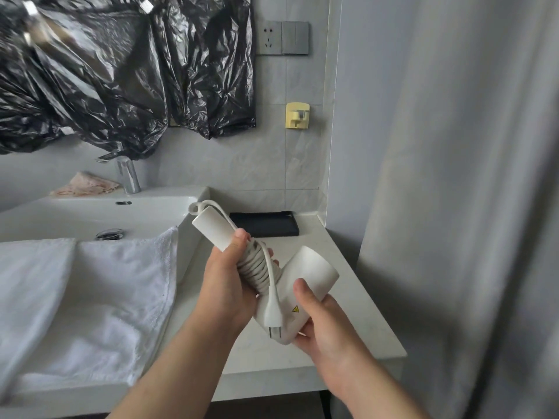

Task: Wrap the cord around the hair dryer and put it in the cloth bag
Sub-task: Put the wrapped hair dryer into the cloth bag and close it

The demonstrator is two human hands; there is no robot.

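Note:
I hold a white hair dryer [308,275] above the counter, its handle pointing up and left. The white cord [255,266] is coiled in several turns around the handle. Its plug [271,313] hangs loose across the dryer's body. My left hand [225,284] grips the handle over the coils, thumb on top. My right hand [325,329] holds the rear of the dryer's body from below. A flat black cloth item [264,223], possibly the bag, lies at the back of the counter.
A white sink [90,213] with a chrome tap [128,175] is on the left, a white towel [81,297] draped over its front. The pale counter [357,322] ends at a grey curtain [453,207] on the right. A yellow wall hook [297,115] and a socket [268,37] are above.

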